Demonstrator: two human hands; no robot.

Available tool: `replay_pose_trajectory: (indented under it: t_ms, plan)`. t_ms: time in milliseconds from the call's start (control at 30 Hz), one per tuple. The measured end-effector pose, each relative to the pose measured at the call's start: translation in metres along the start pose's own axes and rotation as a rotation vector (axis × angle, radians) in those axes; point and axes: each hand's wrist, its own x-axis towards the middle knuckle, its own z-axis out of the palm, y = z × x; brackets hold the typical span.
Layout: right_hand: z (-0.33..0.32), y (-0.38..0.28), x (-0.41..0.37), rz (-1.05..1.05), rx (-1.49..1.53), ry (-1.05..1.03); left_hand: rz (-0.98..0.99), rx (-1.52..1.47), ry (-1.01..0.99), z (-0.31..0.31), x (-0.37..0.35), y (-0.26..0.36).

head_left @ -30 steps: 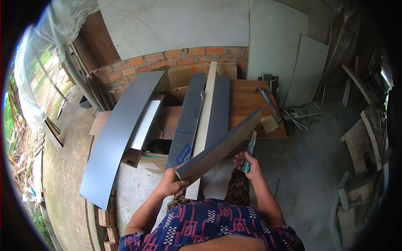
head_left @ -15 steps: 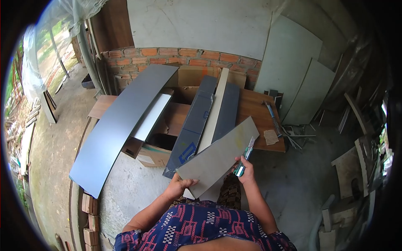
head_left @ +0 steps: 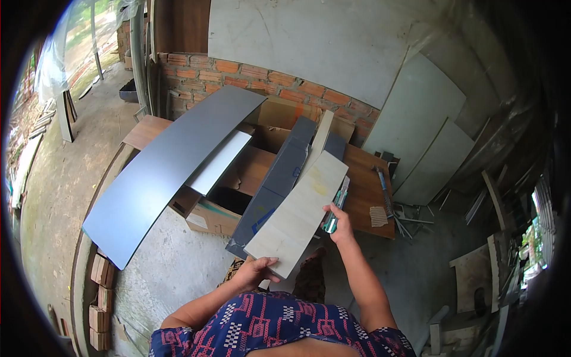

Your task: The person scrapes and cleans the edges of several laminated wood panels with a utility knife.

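Two grips: left hand [head_left: 257, 271] on pale board [head_left: 297, 214], right hand [head_left: 340, 226] on knife [head_left: 335, 207]; white panel [head_left: 217, 162] in carton [head_left: 209, 219].

The pale board [head_left: 297, 214] covers the lower end of the dark grey strip [head_left: 281, 175] and most of the narrow light strip [head_left: 324, 126] behind it. The left hand [head_left: 257, 271] grips the board's near corner, and its fingers are out of sight underneath. The right hand [head_left: 341, 229] wraps a green-and-silver tool [head_left: 336, 201]; the tool's lower part is lost in the palm, and its tip is too small to tell whether a blade shows. The table [head_left: 366, 181] lies mostly buried under sheets and cardboard. A blue-handled tool [head_left: 382, 185] on it is too small to identify. The patterned shirt [head_left: 279, 330] is cut off by the bottom edge.
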Motion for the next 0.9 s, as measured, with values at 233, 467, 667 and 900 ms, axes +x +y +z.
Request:
replay_pose_trajectory:
  t_ms: [233,467,667,900]
  plan:
    - [0.0,-0.015,0.038,0.026,-0.162,0.076,-0.089,-0.033,-0.005,0.012,0.042,-0.012]
    - [-0.015,-0.037,0.051,-0.017,-0.486,0.064,-0.225,-0.052,0.028,0.035,0.119,-0.027]
    - [-0.034,-0.009,0.022,0.029,-0.558,0.093,-0.409,0.012,0.062,0.046,0.163,-0.018]
    - [-0.044,0.005,-0.012,0.026,-0.414,0.117,-0.572,0.1,0.018,0.046,0.194,-0.027]
